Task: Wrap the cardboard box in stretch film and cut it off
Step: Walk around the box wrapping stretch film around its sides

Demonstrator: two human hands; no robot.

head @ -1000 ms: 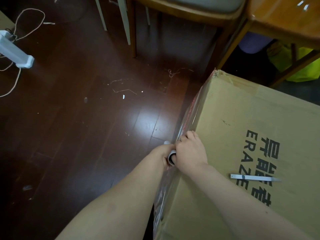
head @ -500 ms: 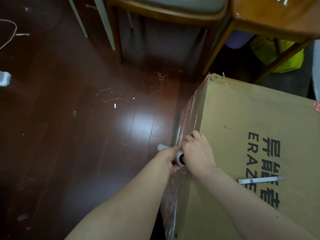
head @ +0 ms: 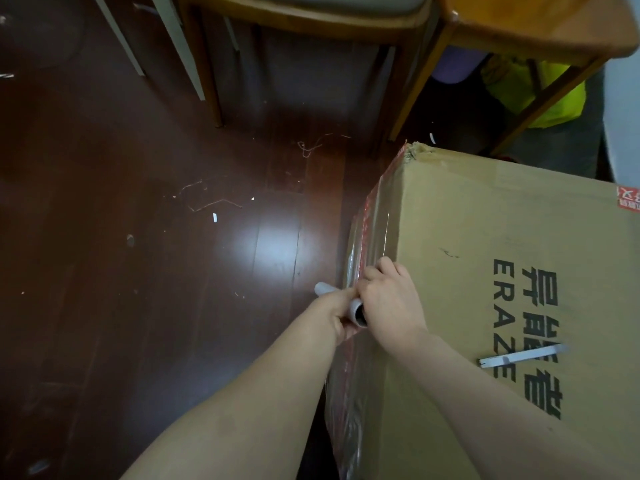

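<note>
Head view shows a dark wood floor (head: 104, 306) on the left, with small bits of string (head: 207, 199) and tiny white scraps lying on it. Near the middle, the left hand (head: 337, 313) curls its fingers around a gray stretch film roll (head: 349, 304), and the ends of the roll stick out on both sides of the hand. Just beside it, the right hand (head: 389, 299) touches the roll too, and its bent fingers press on the edge of the cardboard box (head: 467, 237); how tightly it holds is hard to see. Shiny stretch film (head: 358, 244) clings to the left side of the box and runs down its side. The big box stands on the floor on the right, with black letters printed on top. A thin white cutter (head: 519, 356) lies flat on top of the box, near the right arm. Wooden chair legs (head: 213, 81) stand behind.
</note>
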